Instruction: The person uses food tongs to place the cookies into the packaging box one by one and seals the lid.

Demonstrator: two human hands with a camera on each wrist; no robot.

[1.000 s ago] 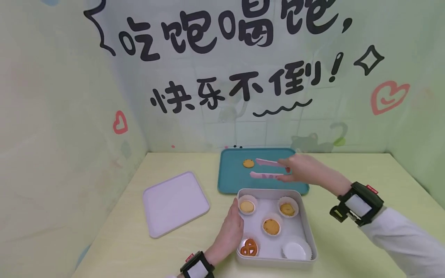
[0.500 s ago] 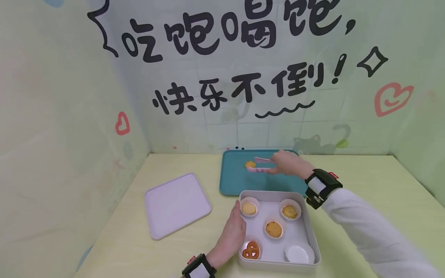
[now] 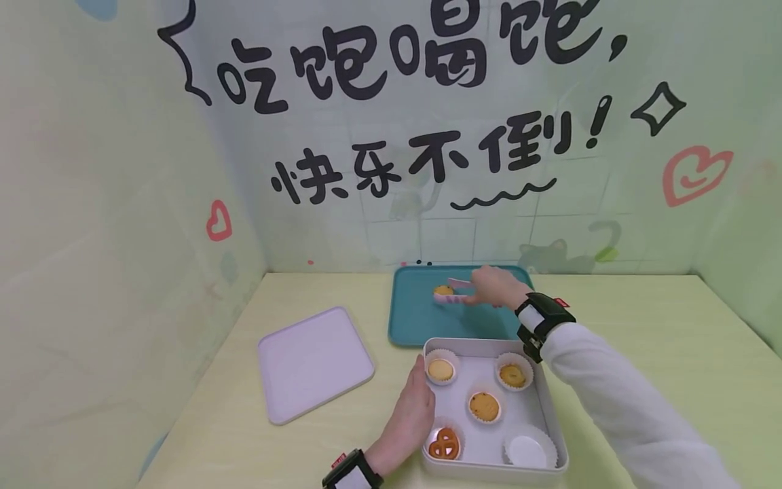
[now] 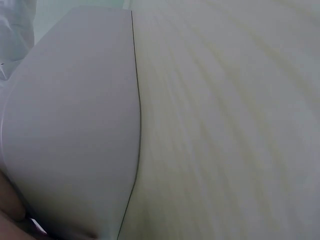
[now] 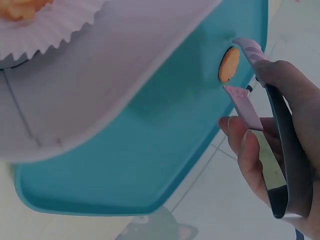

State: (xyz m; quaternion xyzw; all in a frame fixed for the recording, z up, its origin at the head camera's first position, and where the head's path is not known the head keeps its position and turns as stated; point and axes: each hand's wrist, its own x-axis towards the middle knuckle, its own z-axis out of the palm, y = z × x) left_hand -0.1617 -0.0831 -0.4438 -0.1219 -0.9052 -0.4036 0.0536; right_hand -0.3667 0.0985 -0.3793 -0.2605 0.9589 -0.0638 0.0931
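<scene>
A round golden cookie (image 3: 444,290) lies on the teal tray (image 3: 412,333) toward the back of the table (image 3: 660,353). The right hand (image 3: 497,286) grips a pair of pink-tipped tongs (image 5: 248,110), whose tips stand apart on either side of the cookie; the right wrist view shows a gap at the lower tip, and whether the other one touches is hard to tell. The left hand (image 3: 408,421) lays fairly straight fingers along the side wall of the white box (image 3: 554,421).

The cookie looks light and stiff, probably dry and brittle, so a hard squeeze could crack or crumble its edge; whether it is real or a toy cannot be told. Being thin and flat on a smooth surface, it would likely slide if only one tip pushed it. The best hold seems to be across its full width, tips low against opposite points of the rim, closing evenly and just firmly enough to lift.
</scene>
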